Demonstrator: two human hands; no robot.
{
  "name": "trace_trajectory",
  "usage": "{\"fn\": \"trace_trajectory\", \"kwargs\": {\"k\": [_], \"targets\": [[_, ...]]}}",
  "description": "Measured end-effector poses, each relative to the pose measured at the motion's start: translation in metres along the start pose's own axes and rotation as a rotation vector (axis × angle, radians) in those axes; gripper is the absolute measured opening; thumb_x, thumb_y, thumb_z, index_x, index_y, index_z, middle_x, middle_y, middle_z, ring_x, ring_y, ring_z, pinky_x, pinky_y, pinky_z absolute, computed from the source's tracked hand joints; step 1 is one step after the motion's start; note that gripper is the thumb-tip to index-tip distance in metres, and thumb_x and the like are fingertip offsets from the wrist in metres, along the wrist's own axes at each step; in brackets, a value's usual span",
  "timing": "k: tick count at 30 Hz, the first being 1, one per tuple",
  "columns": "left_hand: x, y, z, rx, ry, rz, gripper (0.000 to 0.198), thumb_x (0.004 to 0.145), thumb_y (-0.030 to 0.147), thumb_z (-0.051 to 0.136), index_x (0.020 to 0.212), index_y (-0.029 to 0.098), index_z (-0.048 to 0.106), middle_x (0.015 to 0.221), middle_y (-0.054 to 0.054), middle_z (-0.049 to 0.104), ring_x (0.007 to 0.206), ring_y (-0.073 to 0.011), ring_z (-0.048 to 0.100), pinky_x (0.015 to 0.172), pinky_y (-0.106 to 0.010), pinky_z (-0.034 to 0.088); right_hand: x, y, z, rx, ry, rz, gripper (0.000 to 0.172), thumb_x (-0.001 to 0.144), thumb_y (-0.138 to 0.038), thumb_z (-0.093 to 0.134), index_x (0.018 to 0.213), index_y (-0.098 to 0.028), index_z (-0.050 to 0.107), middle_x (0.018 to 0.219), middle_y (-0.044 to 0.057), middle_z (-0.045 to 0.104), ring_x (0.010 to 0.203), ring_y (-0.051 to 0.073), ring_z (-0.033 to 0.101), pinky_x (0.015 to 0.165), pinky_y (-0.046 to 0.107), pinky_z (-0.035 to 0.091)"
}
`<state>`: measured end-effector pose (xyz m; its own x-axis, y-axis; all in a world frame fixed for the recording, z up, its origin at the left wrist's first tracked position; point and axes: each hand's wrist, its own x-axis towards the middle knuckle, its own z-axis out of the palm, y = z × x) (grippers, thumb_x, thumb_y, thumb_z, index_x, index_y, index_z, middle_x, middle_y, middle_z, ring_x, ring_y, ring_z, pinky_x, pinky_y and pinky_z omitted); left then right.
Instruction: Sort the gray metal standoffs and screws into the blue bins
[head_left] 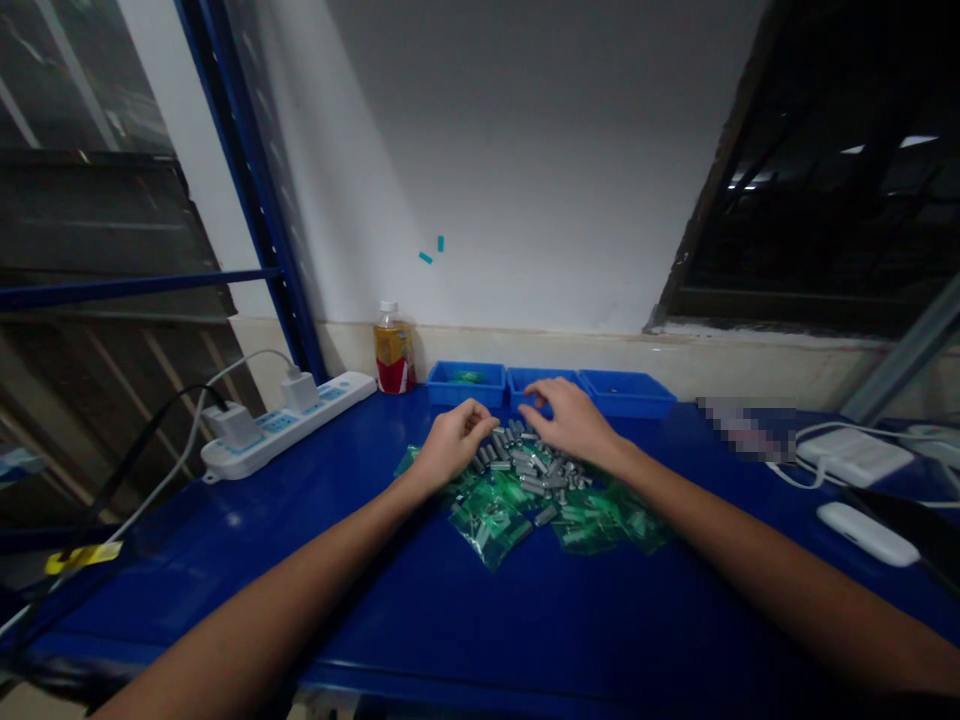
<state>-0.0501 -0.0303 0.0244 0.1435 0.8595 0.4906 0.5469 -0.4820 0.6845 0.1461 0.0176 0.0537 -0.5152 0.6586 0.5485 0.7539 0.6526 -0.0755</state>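
Observation:
My left hand (451,442) is at the left side of a pile of small grey metal cylinders (534,466). Its thumb and fingers are pinched together, and whatever may be between them is too small to make out. Over the far right side of the pile, in front of the middle blue bin (517,378), hovers my right hand (571,418). Its thumb and curled fingers are apart, with nothing visible between them. Green-tinted clear plastic bags (489,522) with small parts inside lie around the near side of the cylinders, and more green bags (592,524) lie below my right wrist.
A left blue bin (442,394) holding something green and a right blue bin (634,404) flank the middle one along the wall. A drink bottle (393,352) and a white power strip (300,432) stand left. White devices (866,532) with cables lie right on the blue table (360,590).

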Motion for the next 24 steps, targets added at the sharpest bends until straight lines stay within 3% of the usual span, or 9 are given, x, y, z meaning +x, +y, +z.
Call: {"fn": "trace_trajectory", "kwargs": {"k": [2, 6, 9, 12, 15, 20, 24], "targets": [[-0.003, 0.007, 0.008, -0.095, -0.024, -0.008, 0.023, 0.084, 0.037, 0.053, 0.077, 0.015, 0.055, 0.068, 0.0, 0.06, 0.064, -0.0134, 0.056, 0.059, -0.023, 0.042, -0.031, -0.02, -0.002, 0.079, 0.039, -0.122, 0.024, 0.083, -0.032, 0.058, 0.101, -0.016, 0.059, 0.088, 0.006, 0.064, 0.085, 0.021, 0.055, 0.076, 0.033, 0.042], [-0.01, 0.021, 0.02, -0.212, -0.104, -0.004, 0.025, 0.083, 0.038, 0.055, 0.074, 0.015, 0.055, 0.069, -0.001, 0.062, 0.065, -0.0137, 0.059, 0.06, -0.023, 0.045, -0.064, -0.036, -0.003, 0.047, 0.082, -0.177, 0.015, 0.088, -0.025, 0.05, 0.092, -0.015, 0.06, 0.079, 0.007, 0.061, 0.077, 0.021, 0.052, 0.071, 0.033, 0.039], [-0.014, 0.028, 0.019, -0.187, -0.142, 0.044, 0.022, 0.085, 0.036, 0.053, 0.085, 0.014, 0.057, 0.075, -0.002, 0.064, 0.068, -0.014, 0.06, 0.062, -0.023, 0.046, -0.067, -0.033, -0.004, 0.022, 0.092, -0.165, 0.016, 0.09, -0.024, 0.047, 0.086, -0.016, 0.06, 0.076, 0.006, 0.061, 0.074, 0.02, 0.051, 0.068, 0.033, 0.036], [-0.015, 0.029, 0.013, -0.108, -0.224, 0.182, 0.022, 0.087, 0.029, 0.051, 0.103, 0.015, 0.056, 0.085, -0.004, 0.066, 0.076, -0.0146, 0.062, 0.069, -0.025, 0.047, -0.066, -0.03, -0.005, 0.069, 0.097, -0.131, 0.02, 0.091, -0.022, 0.042, 0.079, -0.017, 0.058, 0.072, 0.005, 0.06, 0.07, 0.019, 0.052, 0.066, 0.032, 0.035], [-0.015, 0.026, 0.01, -0.008, -0.255, 0.276, 0.018, 0.088, 0.023, 0.05, 0.102, 0.016, 0.057, 0.089, -0.005, 0.065, 0.08, -0.0149, 0.061, 0.074, -0.025, 0.046, -0.066, -0.029, -0.004, 0.134, 0.072, -0.137, 0.024, 0.093, -0.022, 0.04, 0.076, -0.018, 0.056, 0.072, 0.004, 0.061, 0.069, 0.018, 0.053, 0.068, 0.031, 0.036], [-0.015, 0.025, 0.011, 0.036, -0.21, 0.234, 0.016, 0.091, 0.026, 0.045, 0.098, 0.017, 0.057, 0.09, -0.005, 0.066, 0.082, -0.0156, 0.061, 0.074, -0.025, 0.046, -0.068, -0.029, -0.002, 0.19, 0.127, -0.088, 0.012, 0.09, -0.026, 0.047, 0.091, -0.018, 0.056, 0.083, 0.006, 0.062, 0.079, 0.021, 0.056, 0.073, 0.033, 0.04], [-0.015, 0.03, 0.009, 0.053, -0.204, 0.208, 0.019, 0.092, 0.028, 0.043, 0.094, 0.017, 0.058, 0.09, -0.005, 0.066, 0.083, -0.0159, 0.061, 0.074, -0.025, 0.045, -0.068, -0.03, -0.002, 0.176, 0.16, -0.125, 0.012, 0.089, -0.025, 0.05, 0.096, -0.019, 0.057, 0.085, 0.007, 0.061, 0.08, 0.021, 0.056, 0.072, 0.033, 0.041]]}}
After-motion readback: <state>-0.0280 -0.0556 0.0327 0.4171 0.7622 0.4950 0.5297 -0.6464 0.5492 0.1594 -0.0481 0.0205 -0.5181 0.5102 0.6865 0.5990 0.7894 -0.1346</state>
